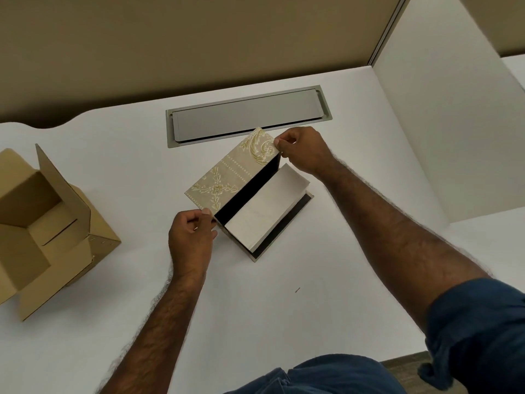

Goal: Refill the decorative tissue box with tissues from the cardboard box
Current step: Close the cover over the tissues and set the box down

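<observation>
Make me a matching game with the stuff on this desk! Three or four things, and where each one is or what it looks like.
Things:
1. cardboard box
2. decorative lid
3. tissue stack
4. grey desk panel

Descriptions:
A. held at two corners by both hands
B. open, far left on the desk
C. closed, behind the tissue box
D. pale, sitting inside the black-lined box

Pairs: 1-B, 2-A, 3-D, 4-C

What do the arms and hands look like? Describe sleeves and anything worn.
Both hands, left and right, are bare: no gloves, rings or watch visible. The forearms are bare and hairy. A dark blue sleeve is pushed up on the right arm; the left arm shows no sleeve in view.
</observation>
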### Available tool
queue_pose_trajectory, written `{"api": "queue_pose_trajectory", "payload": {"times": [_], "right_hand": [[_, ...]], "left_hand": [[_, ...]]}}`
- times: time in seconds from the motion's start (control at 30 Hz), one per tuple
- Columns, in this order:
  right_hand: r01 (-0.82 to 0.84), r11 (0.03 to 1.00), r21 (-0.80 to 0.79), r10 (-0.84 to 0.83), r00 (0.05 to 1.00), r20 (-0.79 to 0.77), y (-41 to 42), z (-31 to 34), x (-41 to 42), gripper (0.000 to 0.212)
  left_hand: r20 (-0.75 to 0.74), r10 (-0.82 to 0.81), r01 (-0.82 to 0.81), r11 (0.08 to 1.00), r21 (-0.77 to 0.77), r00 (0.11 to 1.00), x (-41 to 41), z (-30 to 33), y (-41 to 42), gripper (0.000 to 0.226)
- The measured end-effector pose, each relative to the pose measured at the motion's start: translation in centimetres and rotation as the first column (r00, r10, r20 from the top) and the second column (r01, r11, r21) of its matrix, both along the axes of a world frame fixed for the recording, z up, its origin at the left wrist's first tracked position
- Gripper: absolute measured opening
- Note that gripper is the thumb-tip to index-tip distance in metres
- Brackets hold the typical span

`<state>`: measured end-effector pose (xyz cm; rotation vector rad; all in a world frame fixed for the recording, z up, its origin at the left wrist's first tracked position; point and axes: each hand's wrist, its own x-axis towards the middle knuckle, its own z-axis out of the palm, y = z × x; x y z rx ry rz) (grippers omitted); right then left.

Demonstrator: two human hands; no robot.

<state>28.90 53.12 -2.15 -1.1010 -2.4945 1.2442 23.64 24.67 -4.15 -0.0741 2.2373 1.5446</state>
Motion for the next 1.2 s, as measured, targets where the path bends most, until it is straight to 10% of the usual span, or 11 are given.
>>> {"api": "queue_pose_trajectory", "payload": {"times": [1.2], "right_hand": [[0.017, 0.931, -0.365, -0.047, 0.996, -0.072, 0.4, -5.2, 9.9, 0.013]], "left_hand": [[0.137, -0.289, 0.29, 0.957, 0.012, 0.948, 7.0, -3.2, -1.4, 0.006]]}}
